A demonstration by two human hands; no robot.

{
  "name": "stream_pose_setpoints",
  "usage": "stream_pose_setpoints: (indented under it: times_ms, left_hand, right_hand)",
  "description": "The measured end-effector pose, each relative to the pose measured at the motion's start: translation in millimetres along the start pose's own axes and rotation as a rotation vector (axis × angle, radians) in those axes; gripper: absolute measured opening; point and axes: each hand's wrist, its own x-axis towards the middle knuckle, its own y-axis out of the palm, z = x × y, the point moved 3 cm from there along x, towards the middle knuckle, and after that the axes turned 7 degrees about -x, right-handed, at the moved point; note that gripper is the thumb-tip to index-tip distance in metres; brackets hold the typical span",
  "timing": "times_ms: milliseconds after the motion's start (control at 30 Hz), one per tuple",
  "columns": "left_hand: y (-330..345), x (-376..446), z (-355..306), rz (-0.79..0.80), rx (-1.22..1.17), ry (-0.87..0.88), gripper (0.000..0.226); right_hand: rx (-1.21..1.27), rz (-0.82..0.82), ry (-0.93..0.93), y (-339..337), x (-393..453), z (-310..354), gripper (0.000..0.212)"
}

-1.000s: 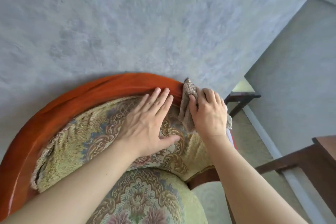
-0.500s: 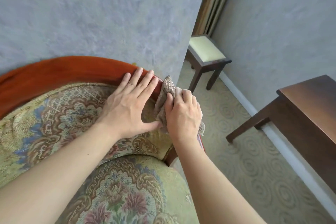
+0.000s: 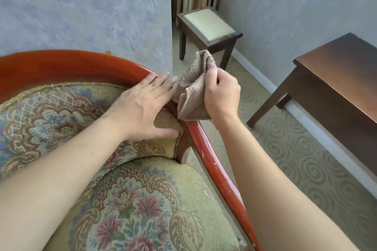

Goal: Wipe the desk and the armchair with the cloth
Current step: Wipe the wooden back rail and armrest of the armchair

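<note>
The armchair (image 3: 61, 67) fills the lower left, with a glossy red-brown wooden frame and floral tapestry upholstery. My left hand (image 3: 140, 106) lies flat with fingers spread on the top right of the backrest, touching the wooden rim. My right hand (image 3: 222, 96) grips a bunched brown patterned cloth (image 3: 193, 91), which hangs over the top of the right armrest (image 3: 216, 167) where it joins the back. The dark wooden desk (image 3: 346, 79) stands at the right against the wall, apart from both hands.
A small dark stool (image 3: 208, 24) with a cream cushion stands in the corner beyond the chair, with curtains behind it. Green swirl-patterned carpet (image 3: 295, 149) lies between armchair and desk. A grey-blue wall (image 3: 81, 6) sits right behind the chair back.
The view has swung right, bringing stool and desk into sight. My right hand with the cloth has slid right along the wooden rim to the armrest top and lifted slightly; my left hand followed.
</note>
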Motion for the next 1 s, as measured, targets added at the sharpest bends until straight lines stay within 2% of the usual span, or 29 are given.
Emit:
stream_pose_setpoints:
  times_ms: [133,233,333,533,600,700,833,1000]
  left_hand:
    - [16.4,15.9,-20.9,0.073,0.023,0.117,0.113]
    - [27.6,23.9,-36.8,0.123,0.074,0.133,0.112]
    - [34.9,30.8,-49.8,0.162,0.115,0.154,0.113]
    - [28.7,36.9,-41.9,0.252,0.217,0.188,0.123]
    - [23.0,42.0,-32.9,0.217,0.263,0.186,0.121]
    - [22.7,55.0,-25.0,0.165,0.281,0.244,0.104]
    - [34.6,56.4,-24.8,0.053,0.249,0.379,0.089]
    - [38.6,55.5,-28.8,0.030,0.237,0.455,0.087]
  right_hand:
    - [0.587,0.083,0.349,-46.6,9.1,-34.5,0.050]
    - [0.671,0.090,0.401,-76.3,-0.3,-62.0,0.047]
    - [0.600,0.058,0.434,-88.4,-14.4,-85.6,0.045]
    - [0.542,0.081,0.504,-74.6,-38.6,-99.5,0.061]
    - [0.425,0.051,0.471,-73.9,-43.4,-96.3,0.065]
    - [0.141,-0.045,0.361,-80.5,-50.1,-90.0,0.061]
    - [-0.190,-0.292,0.196,-97.5,-63.7,-73.5,0.052]
    - [-0.283,-0.295,0.256,-74.7,-89.1,-49.0,0.046]
